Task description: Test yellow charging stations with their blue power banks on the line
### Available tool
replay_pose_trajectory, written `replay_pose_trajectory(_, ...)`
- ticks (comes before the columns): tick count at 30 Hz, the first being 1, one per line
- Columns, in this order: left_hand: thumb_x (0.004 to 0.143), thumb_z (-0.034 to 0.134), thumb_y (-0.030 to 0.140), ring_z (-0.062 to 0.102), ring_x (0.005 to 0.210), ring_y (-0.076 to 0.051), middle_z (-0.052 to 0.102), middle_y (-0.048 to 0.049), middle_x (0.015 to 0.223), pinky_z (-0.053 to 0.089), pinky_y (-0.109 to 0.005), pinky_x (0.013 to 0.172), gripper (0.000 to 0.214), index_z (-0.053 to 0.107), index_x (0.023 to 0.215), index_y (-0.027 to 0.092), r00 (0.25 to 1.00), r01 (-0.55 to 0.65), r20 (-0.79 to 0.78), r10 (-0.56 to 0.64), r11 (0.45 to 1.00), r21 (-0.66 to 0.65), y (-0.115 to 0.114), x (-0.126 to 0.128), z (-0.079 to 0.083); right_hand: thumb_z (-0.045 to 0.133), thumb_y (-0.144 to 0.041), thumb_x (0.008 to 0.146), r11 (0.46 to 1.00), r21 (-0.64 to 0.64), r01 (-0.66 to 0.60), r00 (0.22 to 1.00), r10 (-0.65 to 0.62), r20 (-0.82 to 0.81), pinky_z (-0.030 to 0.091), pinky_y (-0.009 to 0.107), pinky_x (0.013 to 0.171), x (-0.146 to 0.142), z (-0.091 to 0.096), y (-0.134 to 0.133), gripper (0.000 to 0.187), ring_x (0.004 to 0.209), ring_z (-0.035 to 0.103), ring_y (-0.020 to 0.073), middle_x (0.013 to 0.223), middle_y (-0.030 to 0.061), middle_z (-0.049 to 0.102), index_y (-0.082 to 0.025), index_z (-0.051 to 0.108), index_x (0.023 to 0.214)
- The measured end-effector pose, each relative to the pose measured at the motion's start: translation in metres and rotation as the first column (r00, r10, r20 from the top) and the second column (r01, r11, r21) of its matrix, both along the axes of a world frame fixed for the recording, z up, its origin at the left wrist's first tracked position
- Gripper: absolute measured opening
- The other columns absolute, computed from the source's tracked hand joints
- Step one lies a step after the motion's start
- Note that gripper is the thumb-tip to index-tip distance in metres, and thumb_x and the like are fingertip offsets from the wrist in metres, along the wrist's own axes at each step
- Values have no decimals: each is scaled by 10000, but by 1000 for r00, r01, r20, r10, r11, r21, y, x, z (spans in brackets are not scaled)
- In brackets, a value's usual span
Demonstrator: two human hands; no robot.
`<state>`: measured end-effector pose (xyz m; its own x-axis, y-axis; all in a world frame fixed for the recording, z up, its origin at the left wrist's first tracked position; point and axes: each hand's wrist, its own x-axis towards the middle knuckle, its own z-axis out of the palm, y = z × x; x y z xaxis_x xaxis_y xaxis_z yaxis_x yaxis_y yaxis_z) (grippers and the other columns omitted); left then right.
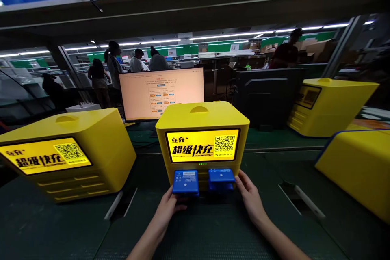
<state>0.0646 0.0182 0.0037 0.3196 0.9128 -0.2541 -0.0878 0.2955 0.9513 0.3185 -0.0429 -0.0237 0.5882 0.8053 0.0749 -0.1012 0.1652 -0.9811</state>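
The charging box [202, 138] at centre frame is bright yellow, its lit panel [202, 145] yellow with black lettering and a black-and-white QR pattern. My hands touch two blue power banks [185, 181]. The surface [213, 227] is dark green.
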Motion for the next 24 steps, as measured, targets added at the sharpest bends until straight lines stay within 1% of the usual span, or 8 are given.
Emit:
replay_pose_trajectory(2,739,595,552,633,938,-270,664,-148,1021,513,-389,776,567,570,1136,147,1000,-25,17,25,1000,4,-3,1,-1,670,-585,709,1000,1,-1,1000,1,0,405,396,1006,0,-1,0,586,1213,459,296,1221,38,600,-229,598,1170)
replay_pose_trajectory(4,756,579,555,630,950,-270,662,-151,1029,513,-388,781,583,557,1167,142,1000,-22,17,22,1000,3,-5,0,1,664,-580,722,1000,0,-8,1000,8,1,405,396,1006,1,-2,0,578,1218,454,293,1228,35,595,-232,591,1178)
replay_pose_trajectory(9,696,624,606,621,966,-277,659,-156,1036,517,-375,775,689,541,1188,131,999,28,19,-28,999,-16,-1,-4,2,658,-564,742,1000,5,-16,1000,16,-13,412,400,999,0,-3,-1,561,1232,439,292,1235,34,590,-231,580,1187)
replay_pose_trajectory(11,684,632,611,621,963,-278,664,-151,1023,518,-377,773,685,554,1174,138,999,39,10,-38,999,-24,0,-4,2,660,-560,743,1000,12,-21,1000,21,-19,410,394,1000,0,-3,0,554,1232,439,287,1230,30,594,-235,579,1184)
replay_pose_trajectory(15,748,574,583,622,946,-263,667,-136,1016,513,-370,764,573,585,1133,159,1000,1,6,-1,1000,17,-3,-2,3,654,-556,753,1000,15,-28,1000,28,-8,371,402,1029,1,-5,0,542,1234,437,283,1237,30,589,-240,575,1186)
replay_pose_trajectory(17,750,582,558,617,953,-266,658,-133,1041,513,-369,757,529,596,1100,161,1000,-3,3,3,1000,15,-5,-3,4,654,-558,751,1000,9,-23,1000,23,0,350,412,1042,2,-7,0,549,1232,437,286,1246,37,582,-236,573,1189)
replay_pose_trajectory(21,733,639,433,601,972,-264,645,-120,1049,511,-367,788,391,619,1000,149,999,30,41,-28,998,-53,-3,-1,11,665,-584,720,1000,-16,-9,1000,9,10,339,426,1048,3,-7,0,602,1219,449,296,1239,56,585,-216,570,1188)
replay_pose_trajectory(24,763,596,309,610,933,-244,654,-114,990,503,-384,820,266,612,963,135,994,32,106,-18,991,-132,-3,12,18,657,-610,705,999,-39,-8,999,10,35,341,416,1049,3,-5,1,652,1238,428,297,1241,65,584,-197,556,1199)
